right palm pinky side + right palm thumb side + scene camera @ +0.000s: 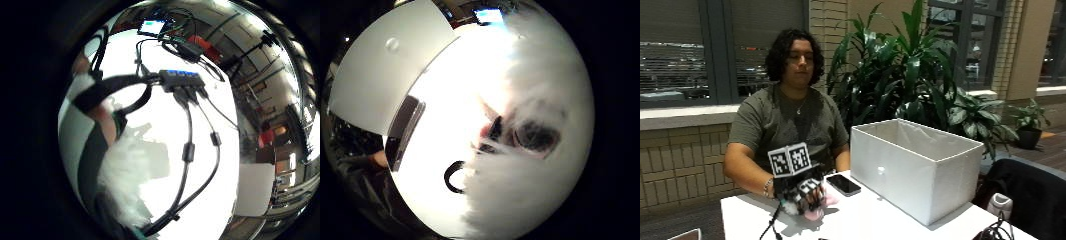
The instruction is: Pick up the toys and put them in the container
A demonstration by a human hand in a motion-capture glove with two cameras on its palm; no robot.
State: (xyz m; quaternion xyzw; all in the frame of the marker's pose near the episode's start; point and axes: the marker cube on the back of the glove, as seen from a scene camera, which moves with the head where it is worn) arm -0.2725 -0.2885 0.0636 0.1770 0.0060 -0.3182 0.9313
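While the forearm lies low over the white table (873,220), the black-gloved right hand (802,192) sits knuckles-up, well apart from the open white fabric container box (916,167), on the person's side of it. Fingers curl down around a fluffy white and pink plush toy (810,212), which rests on the tabletop beneath the palm. Thumb-side view: white fur (540,135) fills much of the frame, with a dark patch. Toy's long axis and facing cannot be told. Black smartphone (844,184) lies flat between hand and container.
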